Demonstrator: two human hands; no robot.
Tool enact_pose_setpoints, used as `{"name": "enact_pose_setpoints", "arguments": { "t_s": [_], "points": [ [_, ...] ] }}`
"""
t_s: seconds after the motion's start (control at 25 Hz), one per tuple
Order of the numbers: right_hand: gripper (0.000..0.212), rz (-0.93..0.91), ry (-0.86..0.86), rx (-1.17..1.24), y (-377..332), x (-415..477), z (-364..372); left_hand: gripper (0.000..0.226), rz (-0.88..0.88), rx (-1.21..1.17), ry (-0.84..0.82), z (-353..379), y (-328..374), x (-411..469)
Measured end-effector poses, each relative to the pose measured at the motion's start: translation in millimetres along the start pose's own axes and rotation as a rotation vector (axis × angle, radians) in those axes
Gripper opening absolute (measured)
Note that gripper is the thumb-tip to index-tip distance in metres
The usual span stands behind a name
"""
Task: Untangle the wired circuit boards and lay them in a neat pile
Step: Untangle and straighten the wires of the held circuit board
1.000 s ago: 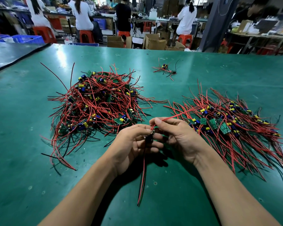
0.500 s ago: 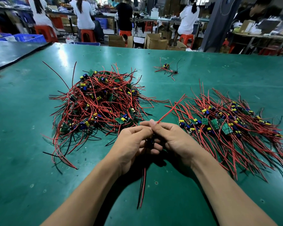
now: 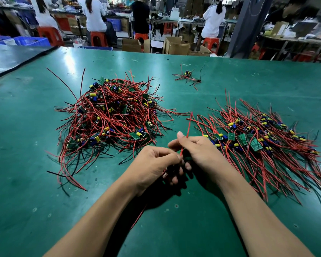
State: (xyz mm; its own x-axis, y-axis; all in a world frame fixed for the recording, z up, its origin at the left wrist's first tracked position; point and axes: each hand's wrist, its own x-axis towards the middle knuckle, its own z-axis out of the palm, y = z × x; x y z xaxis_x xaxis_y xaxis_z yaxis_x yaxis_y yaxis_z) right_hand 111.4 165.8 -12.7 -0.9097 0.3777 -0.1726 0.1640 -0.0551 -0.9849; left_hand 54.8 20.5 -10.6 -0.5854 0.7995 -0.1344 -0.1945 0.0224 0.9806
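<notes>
Head view: one wired board (image 3: 173,167), mostly hidden, sits between both hands over the green table (image 3: 26,182). The left hand (image 3: 152,164) curls tightly round it. The right hand (image 3: 198,153) pinches its red wire (image 3: 187,129). A tangled heap (image 3: 111,115) lies left and a sorted pile (image 3: 258,143) right.

A tangled heap of red-wired circuit boards (image 3: 111,115) lies left on the green surface (image 3: 26,173), a combed pile (image 3: 258,143) right. Stray wired boards (image 3: 188,76) lie behind.

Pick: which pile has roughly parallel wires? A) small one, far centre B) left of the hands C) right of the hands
C: the right pile fans out roughly parallel beside the right hand; the left pile is a tangle. The left hand and right hand pinch a red wire.
</notes>
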Motion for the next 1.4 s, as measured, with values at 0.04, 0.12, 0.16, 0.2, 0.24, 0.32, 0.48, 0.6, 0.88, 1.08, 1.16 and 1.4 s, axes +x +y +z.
{"name": "enact_pose_setpoints", "arguments": {
  "t_s": [0.04,0.12,0.16,0.2,0.24,0.32,0.48,0.6,0.88,1.08,1.16,1.4],
  "points": [
    [0.045,-0.014,0.061,-0.012,1,2,-1,0.025,-0.001,0.021,-0.015,1,0,0],
    [0.049,-0.034,0.137,-0.017,0,6,-1,0.026,-0.011,0.027,-0.031,1,0,-1],
    [0.052,-0.028,0.17,0.006,-1,8,-1,0.025,-0.018,0.013,-0.041,1,0,-1],
    [0.057,-0.009,0.2,0.056,-3,10,-3,0.023,-0.025,-0.003,-0.051,1,1,-2],
    [0.06,0.02,0.217,0.13,-4,11,-5,0.02,-0.029,-0.012,-0.054,2,1,-2],
    [0.065,0.086,0.202,0.29,-5,13,-8,0.019,-0.027,-0.017,-0.027,4,0,-2],
    [0.059,0.129,0.185,0.385,-4,13,-6,0.021,0.018,-0.038,0.042,7,-1,-2],
    [0.054,0.05,0.107,0.292,-4,9,0,0.014,0.047,-0.074,0.167,6,-1,3],
    [0.041,0.014,-0.151,0.118,2,-3,14,0.019,0.046,-0.098,0.158,3,-4,7],
    [0.058,0.049,-0.017,0.007,2,6,12,0.018,0.026,-0.052,0.097,2,-3,5],
    [0.057,0.026,0.1,0.045,2,13,6,0.02,0.007,-0.045,0.077,2,-1,2],
    [0.066,0.129,0.192,0.389,-3,19,-4,0.017,-0.051,-0.114,0.048,0,4,1]
  ]
}}
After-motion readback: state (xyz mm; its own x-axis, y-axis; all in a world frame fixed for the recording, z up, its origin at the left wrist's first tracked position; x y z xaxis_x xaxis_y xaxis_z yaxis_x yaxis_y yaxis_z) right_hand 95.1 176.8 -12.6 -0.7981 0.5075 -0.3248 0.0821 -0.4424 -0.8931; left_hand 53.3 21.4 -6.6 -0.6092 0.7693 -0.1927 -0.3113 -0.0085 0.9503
